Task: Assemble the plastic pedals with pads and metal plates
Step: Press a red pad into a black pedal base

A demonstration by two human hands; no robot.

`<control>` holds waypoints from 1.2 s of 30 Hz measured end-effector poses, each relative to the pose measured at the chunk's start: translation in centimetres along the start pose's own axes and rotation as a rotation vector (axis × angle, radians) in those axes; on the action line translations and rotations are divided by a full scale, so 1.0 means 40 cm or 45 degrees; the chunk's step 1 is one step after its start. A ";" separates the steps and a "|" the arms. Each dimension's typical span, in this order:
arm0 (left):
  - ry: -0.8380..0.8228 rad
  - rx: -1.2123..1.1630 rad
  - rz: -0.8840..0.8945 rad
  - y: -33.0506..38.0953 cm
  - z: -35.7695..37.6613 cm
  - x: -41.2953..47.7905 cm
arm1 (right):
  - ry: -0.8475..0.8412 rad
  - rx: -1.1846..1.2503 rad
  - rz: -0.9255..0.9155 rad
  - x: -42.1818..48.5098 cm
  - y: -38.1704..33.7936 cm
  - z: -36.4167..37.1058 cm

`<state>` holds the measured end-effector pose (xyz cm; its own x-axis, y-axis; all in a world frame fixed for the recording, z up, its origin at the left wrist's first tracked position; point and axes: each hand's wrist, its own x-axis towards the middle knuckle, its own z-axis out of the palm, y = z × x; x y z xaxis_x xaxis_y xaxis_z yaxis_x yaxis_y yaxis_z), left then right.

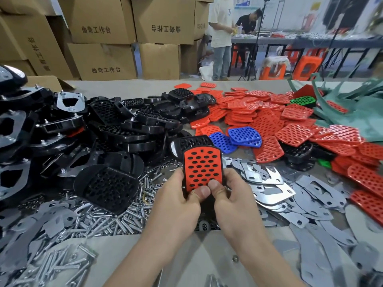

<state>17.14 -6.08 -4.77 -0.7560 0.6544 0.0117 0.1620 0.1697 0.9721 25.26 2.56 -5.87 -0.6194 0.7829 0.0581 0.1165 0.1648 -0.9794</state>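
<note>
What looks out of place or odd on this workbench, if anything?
Only colour strays: a green pad lies at the far side of the red pads heap, and two blue pads sit at its near edge. The pedal gripped by the left hand and right hand looks squarely fitted.

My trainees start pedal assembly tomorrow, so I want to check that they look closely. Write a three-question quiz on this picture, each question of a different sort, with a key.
1. True or false: the left hand and right hand both hold a black pedal with a red pad seated in it.
2. What lies just behind the held pedal? A) blue pads B) yellow pads C) a hammer
3. Fill in: both ____ press the red pad's near edge.
Key: 1 true; 2 A; 3 thumbs.
</note>
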 end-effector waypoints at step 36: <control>-0.133 -0.097 0.076 0.010 -0.029 0.002 | -0.004 0.177 0.011 -0.006 -0.016 -0.003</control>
<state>16.40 -6.83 -4.12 -0.6758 0.7354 0.0496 0.1530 0.0741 0.9854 25.43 2.33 -5.24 -0.6211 0.7822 0.0492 0.0130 0.0730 -0.9972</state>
